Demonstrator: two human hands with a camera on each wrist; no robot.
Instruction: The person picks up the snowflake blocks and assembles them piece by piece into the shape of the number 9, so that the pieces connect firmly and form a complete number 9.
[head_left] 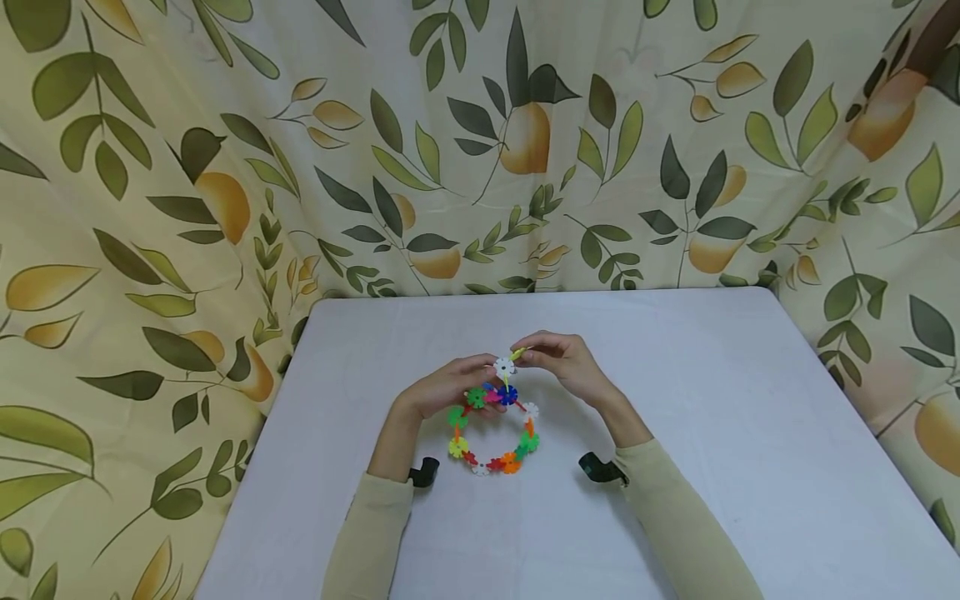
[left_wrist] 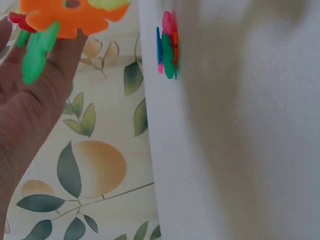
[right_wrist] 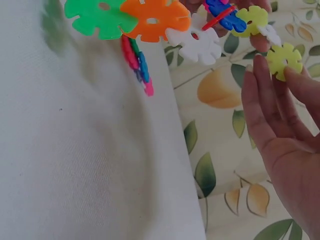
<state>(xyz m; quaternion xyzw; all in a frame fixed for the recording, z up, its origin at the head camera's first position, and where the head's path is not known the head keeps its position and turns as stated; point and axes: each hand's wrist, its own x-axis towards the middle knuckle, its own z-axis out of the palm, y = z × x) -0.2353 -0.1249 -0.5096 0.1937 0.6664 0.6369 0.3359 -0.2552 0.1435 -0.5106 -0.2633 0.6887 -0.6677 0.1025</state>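
A ring of flower-shaped plastic discs [head_left: 530,442], slotted together in many colours, hangs upright above the white table. At its top my left hand [head_left: 447,387] holds it, fingers beside a white disc [head_left: 504,367] that sticks up from a blue one [head_left: 507,395]. My right hand [head_left: 564,364] pinches a yellow disc [right_wrist: 284,61] between thumb and fingers, against the white disc's edge. In the left wrist view an orange disc [left_wrist: 60,17] covers part of the left hand, and its fingertips are out of sight.
A small cluster of pink, blue and green discs [left_wrist: 168,47] shows near the table's far edge in the left wrist view; whether it joins the ring I cannot tell. Black wrist cameras [head_left: 600,468] hang under both wrists. A leaf-patterned curtain [head_left: 480,208] surrounds the white table [head_left: 735,400].
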